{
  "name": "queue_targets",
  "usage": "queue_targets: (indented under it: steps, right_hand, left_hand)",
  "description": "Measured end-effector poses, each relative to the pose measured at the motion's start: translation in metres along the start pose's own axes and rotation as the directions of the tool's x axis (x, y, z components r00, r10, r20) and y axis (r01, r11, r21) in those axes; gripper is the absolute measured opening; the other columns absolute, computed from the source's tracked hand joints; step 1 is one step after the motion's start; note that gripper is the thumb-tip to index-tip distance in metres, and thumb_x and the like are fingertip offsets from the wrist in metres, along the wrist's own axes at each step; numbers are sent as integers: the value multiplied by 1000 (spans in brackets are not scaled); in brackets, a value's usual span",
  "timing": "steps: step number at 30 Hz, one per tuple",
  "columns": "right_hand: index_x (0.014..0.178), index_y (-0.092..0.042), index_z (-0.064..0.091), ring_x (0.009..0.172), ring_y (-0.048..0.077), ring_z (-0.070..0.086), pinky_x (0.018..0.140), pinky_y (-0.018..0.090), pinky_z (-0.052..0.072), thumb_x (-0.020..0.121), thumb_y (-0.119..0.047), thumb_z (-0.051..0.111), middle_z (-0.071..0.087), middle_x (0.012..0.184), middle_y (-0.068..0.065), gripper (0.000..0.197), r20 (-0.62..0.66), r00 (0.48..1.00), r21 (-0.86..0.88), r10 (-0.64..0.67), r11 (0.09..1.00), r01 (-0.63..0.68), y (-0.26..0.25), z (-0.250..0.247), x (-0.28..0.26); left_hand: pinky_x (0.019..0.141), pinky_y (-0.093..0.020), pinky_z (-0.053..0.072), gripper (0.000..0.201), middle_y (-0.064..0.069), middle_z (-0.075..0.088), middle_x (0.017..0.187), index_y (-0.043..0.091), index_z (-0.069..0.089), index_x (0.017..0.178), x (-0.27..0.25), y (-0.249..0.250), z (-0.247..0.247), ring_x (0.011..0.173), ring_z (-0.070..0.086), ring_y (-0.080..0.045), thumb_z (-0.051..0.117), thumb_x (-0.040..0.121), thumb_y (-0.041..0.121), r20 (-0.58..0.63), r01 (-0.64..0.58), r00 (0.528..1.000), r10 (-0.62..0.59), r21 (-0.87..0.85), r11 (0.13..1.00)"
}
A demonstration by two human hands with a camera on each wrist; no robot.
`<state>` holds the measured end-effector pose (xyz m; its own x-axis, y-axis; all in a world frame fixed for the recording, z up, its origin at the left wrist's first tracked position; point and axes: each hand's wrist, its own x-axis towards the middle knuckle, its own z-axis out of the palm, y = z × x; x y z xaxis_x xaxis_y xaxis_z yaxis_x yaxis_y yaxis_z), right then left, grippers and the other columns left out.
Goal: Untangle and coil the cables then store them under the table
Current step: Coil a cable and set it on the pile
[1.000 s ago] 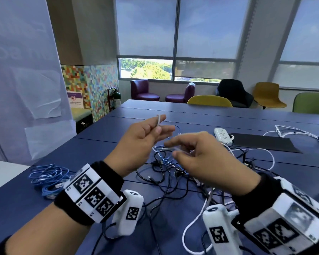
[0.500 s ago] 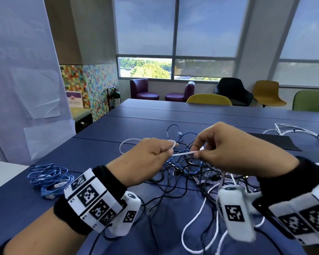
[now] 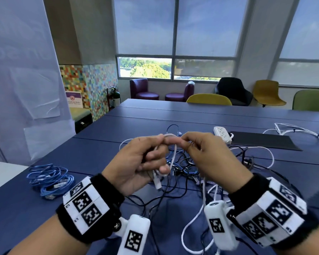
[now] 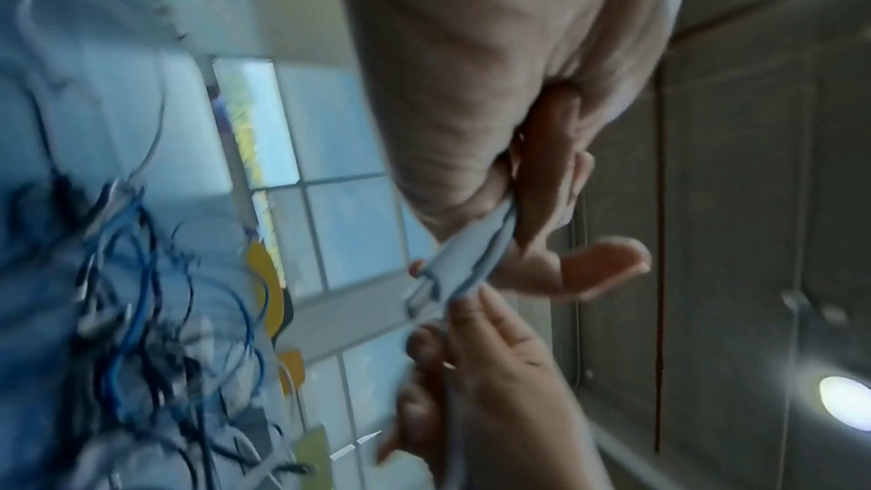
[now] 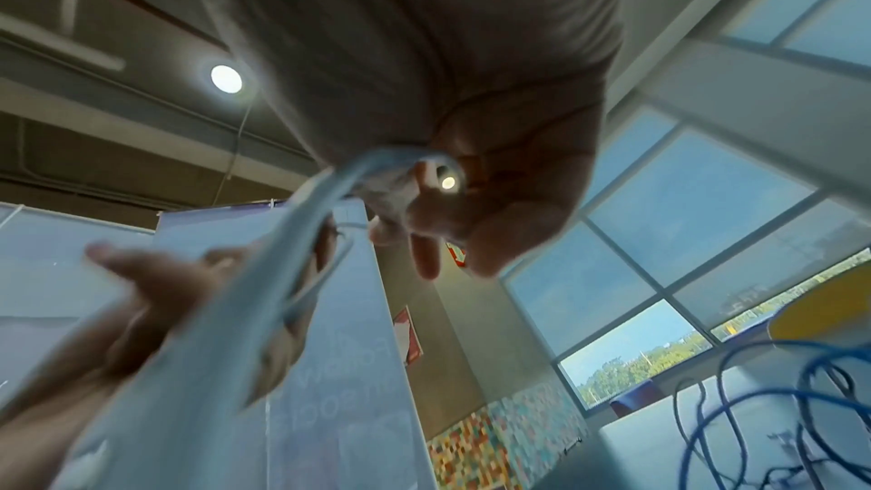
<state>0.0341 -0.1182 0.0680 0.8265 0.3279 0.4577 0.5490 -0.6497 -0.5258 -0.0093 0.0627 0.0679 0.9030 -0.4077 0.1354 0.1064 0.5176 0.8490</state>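
Observation:
Both hands are raised above a tangle of black, blue and white cables (image 3: 184, 168) on the blue table (image 3: 155, 116). My left hand (image 3: 145, 161) grips small loops of a thin white cable (image 3: 173, 153), whose plug end (image 3: 157, 183) hangs below the fingers. My right hand (image 3: 193, 146) pinches the top of the same cable right beside the left thumb. The left wrist view shows the white cable (image 4: 471, 256) held between both hands, blurred. In the right wrist view the white cable (image 5: 301, 237) runs from the right fingers to the left hand.
A coiled blue cable (image 3: 50, 179) lies at the table's left edge. A white power strip (image 3: 221, 134), a black mat (image 3: 261, 142) and more white cable (image 3: 293, 130) lie farther back on the right. Chairs stand beyond the table.
The hands have come together. The left hand has turned palm-in with white cable loops gathered in it, and the right hand has brought its pinch of cable up to the left thumb.

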Motion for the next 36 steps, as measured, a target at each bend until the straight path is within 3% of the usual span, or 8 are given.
queue_targets:
  steps: [4, 8, 13, 17, 22, 27, 32, 36]
  right_hand:
    - [121, -24, 57, 67, 7, 52, 64, 26, 36, 97, -26, 55, 53, 66, -13, 24, 163, 987, -91, -5, 996, 20, 4, 20, -7]
    - [118, -17, 51, 75, 17, 61, 61, 19, 41, 94, -22, 58, 66, 75, 1, 26, 273, 961, -85, 32, 996, -8, -2, 28, -17]
    - [112, -14, 55, 64, 22, 72, 72, 42, 59, 97, -19, 55, 70, 69, 8, 16, 375, 904, 216, 205, 929, -300, -18, 29, -26]
    - [101, -11, 62, 49, 15, 60, 57, 32, 50, 99, -22, 52, 56, 54, -7, 15, 371, 918, 179, 142, 959, -220, -26, 28, -36]
    - [81, -8, 59, 63, 19, 47, 63, 35, 38, 94, -24, 52, 53, 65, 4, 22, 214, 976, -75, -41, 995, 58, -41, 15, -37]
    - [77, -21, 74, 50, 7, 47, 48, 17, 30, 85, -29, 67, 55, 52, -6, 14, 33, 997, -58, -71, 996, 73, -49, -15, -21]
    - [71, -25, 72, 45, 7, 43, 48, 18, 29, 68, -35, 86, 49, 46, -7, 18, -80, 991, 39, -109, 993, 113, -38, -30, -5]
    - [75, -25, 78, 51, 4, 50, 52, 21, 39, 73, -25, 84, 67, 59, -7, 6, -133, 985, 239, -110, 961, 140, -24, -34, 8]
  left_hand:
    - [64, -27, 58, 37, -5, 61, 68, -11, 63, 110, 7, 2, 1, 29, 27, -5, 43, 96, 16, -134, -181, 980, 146, -309, 934]
    - [82, -45, 58, 43, -16, 71, 89, -5, 71, 78, 13, 2, -1, 40, 48, -7, 40, 101, 13, -239, -365, 919, 313, -226, 903]
    - [94, -50, 52, 24, -20, 71, 107, 0, 46, 118, 15, 6, -11, 87, 72, -31, 35, 102, 14, -271, -442, 868, 417, -34, 897]
    - [101, -52, 46, 20, -17, 70, 114, 8, 41, 122, 15, 8, -20, 102, 68, -39, 34, 105, 17, -281, -439, 835, 473, 178, 880]
    - [92, -31, 52, 40, -10, 75, 102, 8, 34, 145, 18, -7, -21, 92, 73, -25, 33, 105, 11, -197, -344, 803, 562, 616, 708]
    - [78, -1, 41, 27, 15, 70, 76, 0, 55, 124, 12, -14, -14, 78, 60, 19, 40, 101, 2, -13, -252, 873, 488, 844, 474]
    - [58, -29, 46, 35, -2, 51, 49, -3, 64, 106, 3, -5, -9, 48, 43, -13, 39, 104, 22, -3, -201, 934, 357, 823, 532]
    - [97, -62, 45, 51, 2, 33, 43, -11, 65, 94, -2, -3, -2, 44, 37, -5, 40, 99, 33, -1, -163, 978, 208, 620, 768]
